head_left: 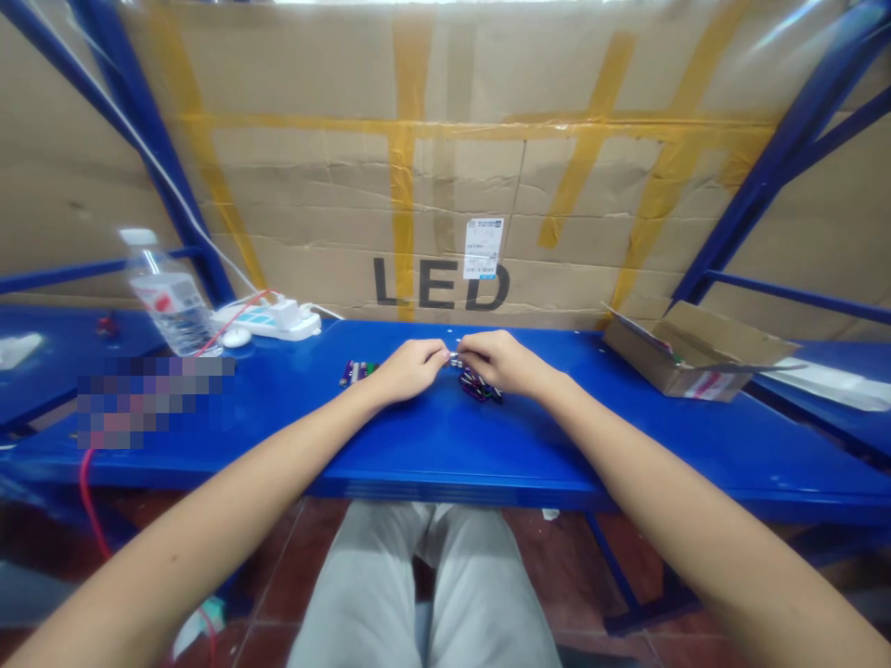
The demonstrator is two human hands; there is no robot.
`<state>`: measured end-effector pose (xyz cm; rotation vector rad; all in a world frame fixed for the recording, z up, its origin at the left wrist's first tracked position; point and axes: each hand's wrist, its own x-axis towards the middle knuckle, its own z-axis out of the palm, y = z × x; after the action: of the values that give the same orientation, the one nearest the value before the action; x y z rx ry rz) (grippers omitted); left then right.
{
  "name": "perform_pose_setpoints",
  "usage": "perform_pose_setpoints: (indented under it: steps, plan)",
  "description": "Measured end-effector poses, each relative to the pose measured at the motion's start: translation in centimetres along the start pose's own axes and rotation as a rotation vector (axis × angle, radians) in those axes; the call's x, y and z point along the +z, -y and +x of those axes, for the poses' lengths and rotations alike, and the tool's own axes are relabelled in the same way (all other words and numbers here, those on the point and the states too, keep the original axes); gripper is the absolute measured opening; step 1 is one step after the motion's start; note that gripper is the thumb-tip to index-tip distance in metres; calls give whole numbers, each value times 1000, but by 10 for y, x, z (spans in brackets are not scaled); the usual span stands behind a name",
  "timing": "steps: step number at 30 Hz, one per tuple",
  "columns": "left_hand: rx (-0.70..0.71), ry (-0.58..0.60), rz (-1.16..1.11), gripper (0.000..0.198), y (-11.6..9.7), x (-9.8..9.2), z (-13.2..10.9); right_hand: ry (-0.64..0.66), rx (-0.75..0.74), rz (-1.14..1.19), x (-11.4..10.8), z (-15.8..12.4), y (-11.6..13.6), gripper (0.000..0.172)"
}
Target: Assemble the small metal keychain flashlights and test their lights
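Note:
My left hand and my right hand meet over the middle of the blue table. The fingers of both are pinched on a small shiny metallic piece, too small to name. Below my right hand lies a heap of small dark pieces with purple, green and silver glints. To the left of my left hand, a row of small coloured pieces, purple, white and green, lies on the table, partly hidden by the hand.
A clear water bottle and a white power strip with a plugged-in charger stand at the back left. A red cable hangs over the left edge. An open cardboard box sits at the right. Behind rises a large taped carton.

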<state>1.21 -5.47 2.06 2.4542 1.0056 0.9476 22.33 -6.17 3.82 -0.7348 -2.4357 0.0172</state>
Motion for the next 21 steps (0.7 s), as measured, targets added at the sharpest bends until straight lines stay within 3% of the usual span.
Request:
perform_pose_setpoints:
  steps: [9, 17, 21]
  plan:
    - [128, 11, 150, 21, -1, 1, -4, 55, 95, 125, -3, -1, 3, 18]
    - [262, -53, 248, 16, -4, 4, -5, 50, 411, 495, 3, 0, 7, 16]
    - [258, -109, 226, 14, -7, 4, -5, -4, 374, 506, 4, 2, 9, 18]
